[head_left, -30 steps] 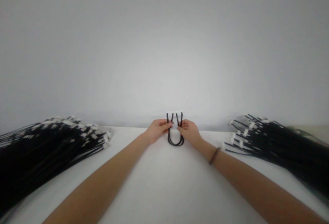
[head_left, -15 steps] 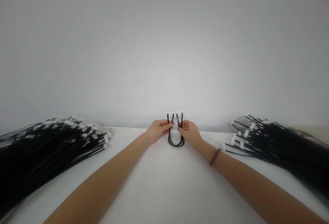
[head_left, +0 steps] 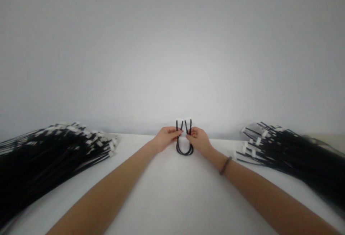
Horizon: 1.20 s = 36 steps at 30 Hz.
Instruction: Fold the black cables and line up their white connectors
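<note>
A black cable harness [head_left: 184,153] hangs in a U shape between my hands, its bend at the bottom. White connectors top both ends: one connector [head_left: 179,119] on the left and another connector [head_left: 188,118] on the right, side by side and slightly apart. My left hand [head_left: 167,137] pinches the left leg of the harness below its connector. On the other leg, my right hand [head_left: 198,138] grips with thumb and fingers. The wires split into two strands just under each connector.
To the left lies a large heap of black cables [head_left: 61,156] with white connector ends. A similar heap of cables [head_left: 291,156] is on the right. Both rest on a white table [head_left: 172,199], with a pale wall [head_left: 172,48] behind it.
Almost nothing differs; the harness and both hands sit very slightly lower in the view. Both hands keep the same grip.
</note>
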Each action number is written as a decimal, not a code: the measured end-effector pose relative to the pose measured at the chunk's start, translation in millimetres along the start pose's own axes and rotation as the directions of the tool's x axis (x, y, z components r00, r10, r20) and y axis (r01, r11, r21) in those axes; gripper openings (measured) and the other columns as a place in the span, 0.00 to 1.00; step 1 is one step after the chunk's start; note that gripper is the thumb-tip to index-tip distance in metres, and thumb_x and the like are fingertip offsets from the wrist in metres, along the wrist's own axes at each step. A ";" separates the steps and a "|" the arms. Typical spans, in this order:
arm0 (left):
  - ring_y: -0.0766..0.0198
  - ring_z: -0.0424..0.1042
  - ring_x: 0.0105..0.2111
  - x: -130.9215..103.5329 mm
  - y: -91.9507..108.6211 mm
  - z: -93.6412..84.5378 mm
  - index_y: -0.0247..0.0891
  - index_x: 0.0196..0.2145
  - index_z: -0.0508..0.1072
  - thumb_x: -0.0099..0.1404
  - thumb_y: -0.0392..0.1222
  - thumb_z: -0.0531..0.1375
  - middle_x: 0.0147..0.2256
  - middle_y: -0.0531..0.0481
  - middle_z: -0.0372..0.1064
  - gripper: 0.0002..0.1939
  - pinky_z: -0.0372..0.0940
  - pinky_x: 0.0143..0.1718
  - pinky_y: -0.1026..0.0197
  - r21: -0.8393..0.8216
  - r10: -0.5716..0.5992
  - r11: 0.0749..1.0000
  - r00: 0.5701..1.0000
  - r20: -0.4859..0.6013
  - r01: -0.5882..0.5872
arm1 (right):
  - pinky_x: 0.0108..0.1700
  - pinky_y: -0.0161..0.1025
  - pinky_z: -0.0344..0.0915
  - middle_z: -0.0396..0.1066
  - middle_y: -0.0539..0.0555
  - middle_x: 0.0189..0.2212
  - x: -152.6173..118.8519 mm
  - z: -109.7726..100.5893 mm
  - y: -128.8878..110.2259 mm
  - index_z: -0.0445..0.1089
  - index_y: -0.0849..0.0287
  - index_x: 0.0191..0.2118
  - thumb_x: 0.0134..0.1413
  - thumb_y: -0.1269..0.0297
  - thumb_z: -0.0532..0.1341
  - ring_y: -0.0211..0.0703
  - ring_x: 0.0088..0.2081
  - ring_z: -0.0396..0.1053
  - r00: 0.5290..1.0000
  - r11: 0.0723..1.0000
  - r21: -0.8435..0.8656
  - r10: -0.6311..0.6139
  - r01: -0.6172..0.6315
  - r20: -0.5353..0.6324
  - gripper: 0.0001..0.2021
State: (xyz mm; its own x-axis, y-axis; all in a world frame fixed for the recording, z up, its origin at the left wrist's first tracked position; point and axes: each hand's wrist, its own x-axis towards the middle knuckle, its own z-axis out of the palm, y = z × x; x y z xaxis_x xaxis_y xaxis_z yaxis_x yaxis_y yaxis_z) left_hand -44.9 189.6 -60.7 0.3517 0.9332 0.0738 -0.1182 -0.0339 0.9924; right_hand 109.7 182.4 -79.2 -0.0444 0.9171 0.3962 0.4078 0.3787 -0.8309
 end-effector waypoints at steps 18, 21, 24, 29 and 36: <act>0.69 0.62 0.26 -1.0 1.2 0.9 0.31 0.29 0.73 0.42 0.44 0.64 0.27 0.46 0.66 0.16 0.56 0.28 0.65 -0.014 0.015 1.000 1.000 -0.011 -0.015 | 0.22 0.30 0.58 0.62 0.48 0.18 0.4 0.3 1.4 0.62 0.61 0.26 0.38 0.67 0.56 0.32 0.19 0.61 1.000 1.000 -0.010 -0.009 0.009 0.006 0.05; 0.69 0.62 0.26 -0.7 0.4 0.4 0.31 0.30 0.73 0.43 0.43 0.63 0.27 0.47 0.66 0.16 0.56 0.28 0.65 -0.009 0.015 1.000 1.000 -0.006 -0.015 | 0.22 0.29 0.57 0.62 0.47 0.18 0.5 0.2 1.7 0.62 0.61 0.26 0.38 0.67 0.56 0.32 0.19 0.60 1.000 0.999 -0.029 -0.014 0.014 0.000 0.05; 0.69 0.62 0.26 -0.4 -0.7 0.5 0.31 0.30 0.72 0.43 0.43 0.63 0.27 0.47 0.67 0.16 0.56 0.28 0.65 -0.019 0.015 1.000 1.000 0.003 -0.014 | 0.22 0.29 0.57 0.62 0.48 0.18 0.8 0.0 2.1 0.61 0.62 0.26 0.39 0.67 0.56 0.32 0.19 0.60 1.000 1.000 -0.022 -0.007 0.007 0.017 0.05; 0.70 0.61 0.23 1.1 -1.3 0.8 0.31 0.28 0.71 0.43 0.46 0.62 0.24 0.49 0.65 0.16 0.55 0.25 0.66 0.042 0.028 0.999 0.999 -0.020 -0.027 | 0.22 0.29 0.57 0.61 0.46 0.18 1.0 1.8 2.6 0.59 0.61 0.32 0.39 0.69 0.55 0.31 0.19 0.59 0.999 0.999 0.003 -0.034 0.034 0.009 0.09; 0.67 0.64 0.28 -2.3 -2.0 19.0 0.34 0.27 0.66 0.48 0.49 0.58 0.27 0.49 0.65 0.14 0.59 0.29 0.65 0.026 0.146 0.989 0.973 -0.180 -0.143 | 0.22 0.28 0.58 0.60 0.44 0.23 -4.5 4.7 -2.9 0.48 0.57 0.35 0.36 0.73 0.55 0.29 0.19 0.60 0.987 0.959 0.259 -0.141 0.115 0.082 0.17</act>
State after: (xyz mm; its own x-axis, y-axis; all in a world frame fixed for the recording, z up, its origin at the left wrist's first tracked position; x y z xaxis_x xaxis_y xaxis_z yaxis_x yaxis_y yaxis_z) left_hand -27.8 180.7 -61.0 0.1581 0.9672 0.1986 -0.1434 -0.1765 0.9738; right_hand 104.4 177.7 -80.4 -0.1758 0.8617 0.4760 0.1495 0.5013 -0.8523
